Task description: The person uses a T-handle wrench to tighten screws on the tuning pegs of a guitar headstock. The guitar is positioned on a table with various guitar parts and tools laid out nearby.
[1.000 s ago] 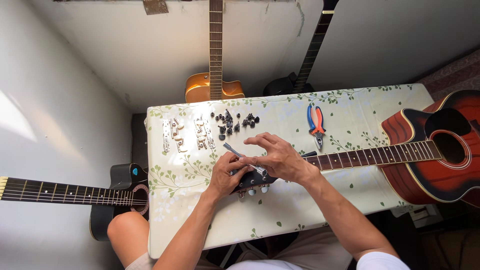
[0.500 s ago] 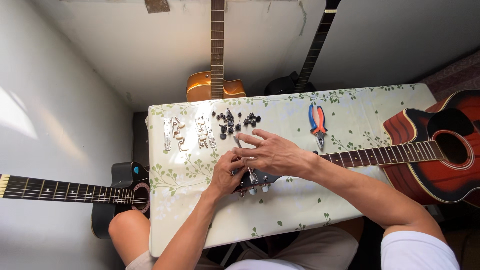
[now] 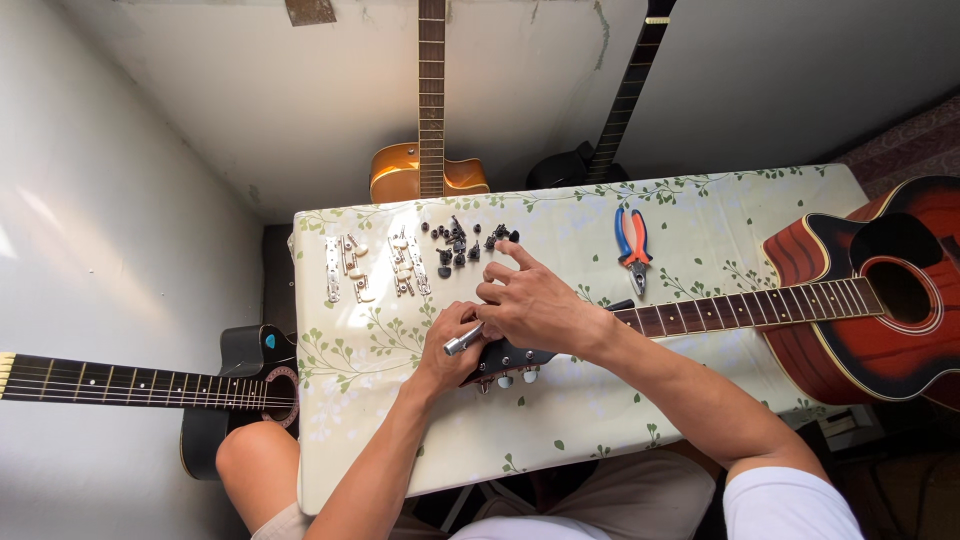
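A red sunburst acoustic guitar [image 3: 880,290] lies across the table [image 3: 700,420], its neck pointing left and its headstock [image 3: 505,362] under my hands. My left hand [image 3: 450,345] grips the headstock's left end, and a small silver tool [image 3: 463,339] shows beside its fingers. My right hand [image 3: 530,305] rests on top of the headstock with the index finger stretched toward a cluster of small black parts [image 3: 465,243]. Which hand holds the silver tool I cannot tell. White tuner buttons show under the headstock's near edge.
Two metal tuner strips [image 3: 370,268] lie at the table's back left. Orange and blue pliers [image 3: 632,240] lie behind the neck. An orange guitar [image 3: 428,165] and a dark guitar [image 3: 610,130] lean on the wall. A black guitar [image 3: 200,390] lies to the left, by my knee.
My right hand has shifted forward over the headstock, its index finger now reaching toward the black parts. The left hand stays on the headstock end.
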